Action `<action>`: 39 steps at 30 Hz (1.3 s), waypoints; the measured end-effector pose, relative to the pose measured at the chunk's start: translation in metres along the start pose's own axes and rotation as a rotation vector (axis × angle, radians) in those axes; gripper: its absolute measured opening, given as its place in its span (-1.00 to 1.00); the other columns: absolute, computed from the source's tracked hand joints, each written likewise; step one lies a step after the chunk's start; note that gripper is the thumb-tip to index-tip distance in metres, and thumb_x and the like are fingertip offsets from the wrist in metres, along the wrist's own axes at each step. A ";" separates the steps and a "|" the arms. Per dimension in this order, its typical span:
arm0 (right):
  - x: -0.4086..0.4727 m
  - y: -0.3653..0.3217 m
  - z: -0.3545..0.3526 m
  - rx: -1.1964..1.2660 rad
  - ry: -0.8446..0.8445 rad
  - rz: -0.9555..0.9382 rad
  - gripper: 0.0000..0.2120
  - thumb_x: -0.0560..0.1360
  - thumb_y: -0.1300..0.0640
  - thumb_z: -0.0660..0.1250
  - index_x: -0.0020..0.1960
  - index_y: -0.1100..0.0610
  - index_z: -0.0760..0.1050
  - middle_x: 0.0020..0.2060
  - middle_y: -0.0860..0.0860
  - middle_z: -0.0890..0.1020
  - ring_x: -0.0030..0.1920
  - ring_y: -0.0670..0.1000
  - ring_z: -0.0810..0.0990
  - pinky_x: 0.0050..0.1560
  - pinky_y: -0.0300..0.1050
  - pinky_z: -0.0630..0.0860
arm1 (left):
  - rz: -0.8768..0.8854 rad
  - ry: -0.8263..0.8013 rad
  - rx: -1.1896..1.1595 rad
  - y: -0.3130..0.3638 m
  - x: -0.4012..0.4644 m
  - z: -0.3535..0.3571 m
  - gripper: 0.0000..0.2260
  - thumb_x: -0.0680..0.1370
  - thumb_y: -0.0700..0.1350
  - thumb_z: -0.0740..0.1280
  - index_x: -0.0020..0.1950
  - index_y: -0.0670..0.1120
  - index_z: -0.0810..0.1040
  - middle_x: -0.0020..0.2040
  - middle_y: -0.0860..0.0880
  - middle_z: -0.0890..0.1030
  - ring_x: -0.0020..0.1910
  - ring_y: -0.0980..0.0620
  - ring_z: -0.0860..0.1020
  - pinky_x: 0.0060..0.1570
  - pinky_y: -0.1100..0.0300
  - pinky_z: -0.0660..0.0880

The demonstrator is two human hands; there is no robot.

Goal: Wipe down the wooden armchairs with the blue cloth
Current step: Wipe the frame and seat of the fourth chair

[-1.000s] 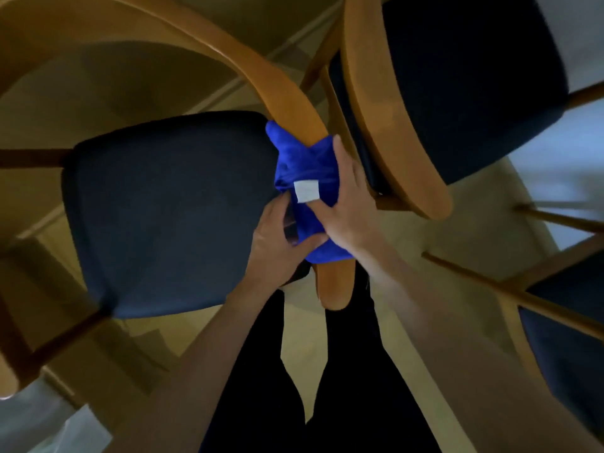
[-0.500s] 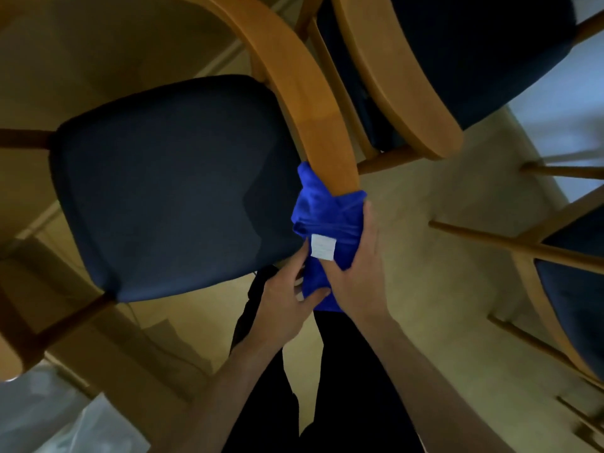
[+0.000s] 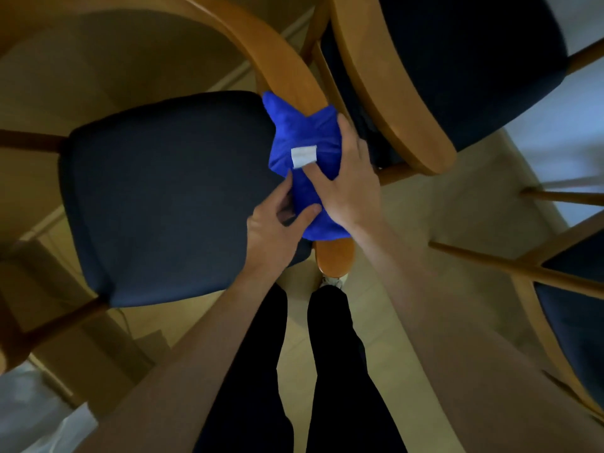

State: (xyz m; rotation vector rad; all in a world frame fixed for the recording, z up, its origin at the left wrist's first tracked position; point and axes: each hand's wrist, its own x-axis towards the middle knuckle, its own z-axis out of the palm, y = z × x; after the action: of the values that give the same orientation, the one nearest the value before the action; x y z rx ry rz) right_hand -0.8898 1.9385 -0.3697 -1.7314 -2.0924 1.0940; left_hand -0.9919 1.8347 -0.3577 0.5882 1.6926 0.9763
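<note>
1. Blue cloth (image 3: 302, 135) wrapped over the wooden armrest (image 3: 287, 73) of the near armchair (image 3: 170, 194), now farther up the rail than half a second ago.
2. Rounded near tip of the armrest bare again below the cloth, hidden before.
3. Right hand (image 3: 351, 183) curled round the cloth from the right side, grip grasping cloth and rail together.
4. Left hand (image 3: 273, 228) holding the cloth's near left edge, thumb on top, just as before.
5. White tag (image 3: 304, 156) face up beside the right thumb.
6. Second armchair (image 3: 408, 119) just to the right; black trouser legs (image 3: 294, 371) on the floor (image 3: 425, 210) below.
</note>
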 end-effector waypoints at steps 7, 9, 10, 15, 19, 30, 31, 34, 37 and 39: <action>-0.095 0.021 0.008 0.109 -0.007 0.139 -0.14 0.46 -0.36 0.24 0.58 -0.08 -0.06 0.36 -0.02 0.33 0.14 -0.21 0.32 0.07 -0.20 0.38 | -0.016 -0.056 0.130 -0.034 -0.081 0.015 -0.44 0.57 -0.17 0.36 0.53 0.00 0.26 0.16 -0.06 0.61 0.12 0.00 0.60 0.12 0.10 0.57; -0.087 0.020 0.008 0.076 0.002 0.152 -0.14 0.46 -0.35 0.26 0.58 -0.05 -0.04 0.34 0.00 0.34 0.11 -0.18 0.34 0.02 -0.20 0.39 | 0.046 -0.004 0.278 -0.032 -0.082 0.018 -0.48 0.60 -0.11 0.30 0.55 -0.03 0.23 -0.05 -0.07 0.59 -0.13 0.01 0.57 -0.07 0.12 0.55; -0.075 0.018 0.007 0.062 0.008 0.143 -0.15 0.47 -0.32 0.29 0.57 -0.02 -0.02 0.33 0.00 0.35 0.11 -0.16 0.36 0.01 -0.20 0.40 | 0.080 0.026 0.311 -0.028 -0.073 0.020 -0.49 0.61 -0.11 0.29 0.54 -0.05 0.24 -0.10 -0.03 0.56 -0.19 0.05 0.54 -0.11 0.16 0.51; 0.009 0.001 -0.002 -0.019 -0.019 0.024 -0.17 0.45 -0.28 0.32 0.55 0.04 0.08 0.34 0.06 0.38 0.22 0.06 0.48 0.05 -0.08 0.45 | 0.028 -0.050 -0.029 0.011 0.003 0.013 -0.51 0.58 -0.26 0.31 0.50 -0.12 0.30 0.26 -0.06 0.57 0.23 0.05 0.55 0.25 0.00 0.49; 0.049 -0.010 -0.009 0.042 -0.010 -0.006 -0.17 0.36 -0.36 0.37 0.47 0.02 0.23 0.29 -0.06 0.48 0.24 -0.06 0.48 0.16 -0.16 0.42 | -0.101 -0.080 -0.211 0.027 0.036 0.003 -0.44 0.52 -0.24 0.42 0.48 -0.12 0.32 0.34 -0.06 0.53 0.26 0.11 0.53 0.16 0.13 0.55; -0.023 0.016 -0.006 0.170 -0.065 0.057 -0.13 0.29 -0.26 0.49 0.46 -0.01 0.19 0.27 -0.01 0.45 0.18 -0.03 0.49 0.08 -0.03 0.53 | -0.173 -0.164 -0.161 0.000 -0.017 0.002 -0.49 0.51 -0.24 0.44 0.39 0.01 0.34 0.16 -0.08 0.63 0.13 0.03 0.62 0.10 0.02 0.59; -0.040 0.021 -0.004 0.183 -0.057 0.076 -0.11 0.29 -0.27 0.48 0.46 -0.02 0.18 0.27 -0.01 0.44 0.16 -0.04 0.48 0.02 -0.09 0.50 | -0.174 -0.181 -0.150 -0.007 -0.029 0.003 -0.51 0.51 -0.26 0.43 0.36 0.03 0.36 0.16 -0.06 0.64 0.13 0.05 0.62 0.09 0.08 0.59; -0.100 0.037 0.001 0.247 -0.064 0.153 -0.09 0.27 -0.35 0.44 0.47 -0.03 0.17 0.25 -0.04 0.45 0.15 -0.08 0.50 -0.04 -0.27 0.45 | -0.183 -0.221 -0.076 -0.031 -0.074 0.006 -0.53 0.52 -0.29 0.41 0.28 0.15 0.39 0.23 -0.01 0.60 0.18 0.12 0.58 0.07 0.23 0.56; -0.165 0.053 0.000 0.336 -0.074 0.262 -0.12 0.28 -0.44 0.39 0.45 -0.07 0.21 0.23 -0.09 0.49 0.20 -0.12 0.51 0.09 -0.15 0.54 | -0.199 -0.242 0.048 -0.057 -0.122 0.013 -0.48 0.52 -0.25 0.41 0.43 -0.01 0.33 0.32 0.00 0.53 0.28 0.10 0.52 0.26 0.02 0.49; -0.196 0.061 0.000 0.312 -0.038 0.303 -0.11 0.28 -0.47 0.36 0.46 -0.06 0.21 0.23 -0.12 0.48 0.18 -0.19 0.49 0.09 -0.29 0.49 | -0.184 -0.251 0.137 -0.070 -0.147 0.020 -0.43 0.53 -0.21 0.41 0.50 -0.06 0.29 0.35 0.01 0.51 0.31 0.08 0.49 0.30 -0.04 0.45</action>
State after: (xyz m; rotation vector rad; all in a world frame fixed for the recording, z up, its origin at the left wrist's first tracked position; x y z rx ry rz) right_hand -0.7876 1.7612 -0.3534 -1.9142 -1.6014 1.4559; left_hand -0.9186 1.6892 -0.3387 0.6064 1.5647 0.6316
